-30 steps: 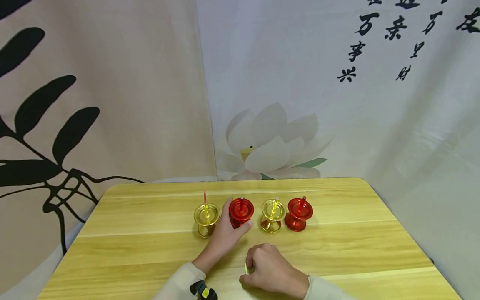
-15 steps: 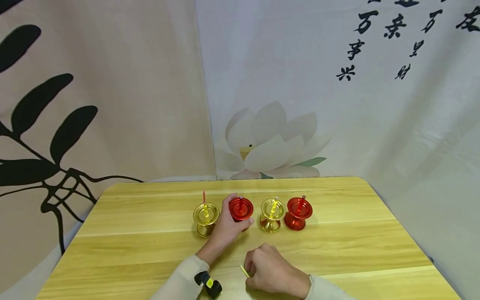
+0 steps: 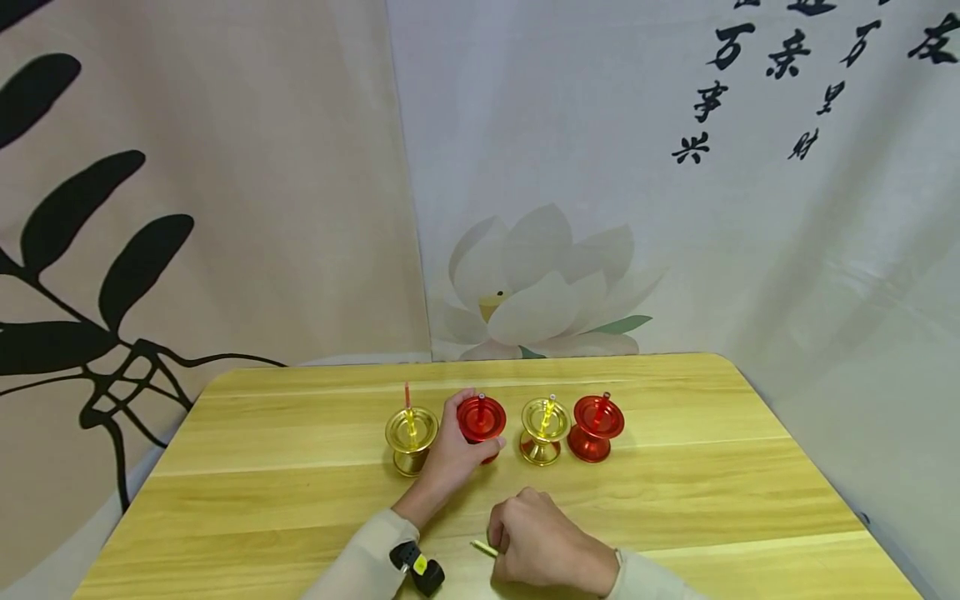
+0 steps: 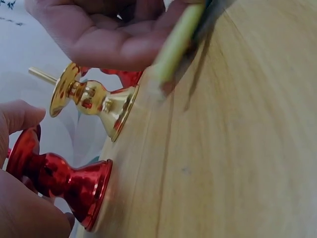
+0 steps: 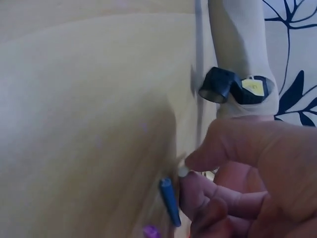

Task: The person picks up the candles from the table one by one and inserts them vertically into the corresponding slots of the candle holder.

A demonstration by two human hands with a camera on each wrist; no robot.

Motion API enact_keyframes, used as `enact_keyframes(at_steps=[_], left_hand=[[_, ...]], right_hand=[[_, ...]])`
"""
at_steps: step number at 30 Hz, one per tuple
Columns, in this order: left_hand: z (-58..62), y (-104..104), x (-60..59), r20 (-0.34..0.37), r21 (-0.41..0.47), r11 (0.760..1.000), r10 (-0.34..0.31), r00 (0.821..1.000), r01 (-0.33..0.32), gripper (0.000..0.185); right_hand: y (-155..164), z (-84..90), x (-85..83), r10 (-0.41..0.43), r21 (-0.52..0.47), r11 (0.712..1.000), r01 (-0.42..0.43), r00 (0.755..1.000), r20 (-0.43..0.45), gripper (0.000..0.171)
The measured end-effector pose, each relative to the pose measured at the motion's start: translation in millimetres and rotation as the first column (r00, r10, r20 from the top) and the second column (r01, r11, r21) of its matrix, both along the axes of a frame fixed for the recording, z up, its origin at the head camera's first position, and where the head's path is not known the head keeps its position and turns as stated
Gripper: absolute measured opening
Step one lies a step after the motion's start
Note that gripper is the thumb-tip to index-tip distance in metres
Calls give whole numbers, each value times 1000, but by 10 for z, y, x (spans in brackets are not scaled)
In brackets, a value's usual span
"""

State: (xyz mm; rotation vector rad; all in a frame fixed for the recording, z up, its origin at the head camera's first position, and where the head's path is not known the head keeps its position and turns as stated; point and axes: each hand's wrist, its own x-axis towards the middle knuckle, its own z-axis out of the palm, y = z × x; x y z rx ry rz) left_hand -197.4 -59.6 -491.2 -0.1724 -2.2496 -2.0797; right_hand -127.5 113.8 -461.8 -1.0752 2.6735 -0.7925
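My left hand point(image 3: 450, 454) grips the second candle holder from the left, a shiny red one point(image 3: 482, 417), with fingers on its left and the thumb at its front. In the left wrist view this red holder stands upright, its foot at the tabletop. Closer to me, my right hand point(image 3: 543, 537) pinches a thin yellow-green candle point(image 3: 483, 548) between thumb and finger, its free end pointing left. The right wrist view shows only the candle's pale tip at the fingertips. A blue candle point(image 5: 170, 201) and a purple one point(image 5: 151, 231) lie beside that hand.
To the left of the gripped holder stands a gold holder point(image 3: 410, 437) with a thin reddish candle point(image 3: 407, 395). A second gold holder point(image 3: 545, 421) and another red holder point(image 3: 596, 425) stand to the right. The wooden table point(image 3: 712, 500) ends at a printed curtain point(image 3: 337, 208).
The yellow-green candle has swung from nearly upright to pointing left in my right fingers. My left hand has shifted slightly on the red holder. The candle holders stay in place.
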Motion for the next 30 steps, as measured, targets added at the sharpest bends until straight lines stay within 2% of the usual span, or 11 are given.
enact_keyframes(at_steps=[9, 17, 23, 27, 30], left_hand=[[-41, 1, -5, -10, 23, 1000, -5, 1000, 5, 87], [-60, 1, -4, -13, 25, 1000, -3, 1000, 3, 86], [-71, 8, -8, -21, 38, 999, 6, 1000, -5, 83], [-73, 4, -8, -19, 45, 999, -6, 1000, 7, 82], [-77, -2, -7, -18, 53, 998, -21, 1000, 22, 80]], right_hand=[[132, 132, -201, -47, -170, 983, 75, 986, 162, 25], [213, 270, -398, -74, -298, 947, 119, 985, 157, 19], [188, 311, -499, -139, -423, 889, 178, 983, 121, 16], [142, 313, -562, -179, -504, 838, 209, 978, 107, 12], [98, 314, -612, -213, -540, 811, 224, 973, 85, 11]])
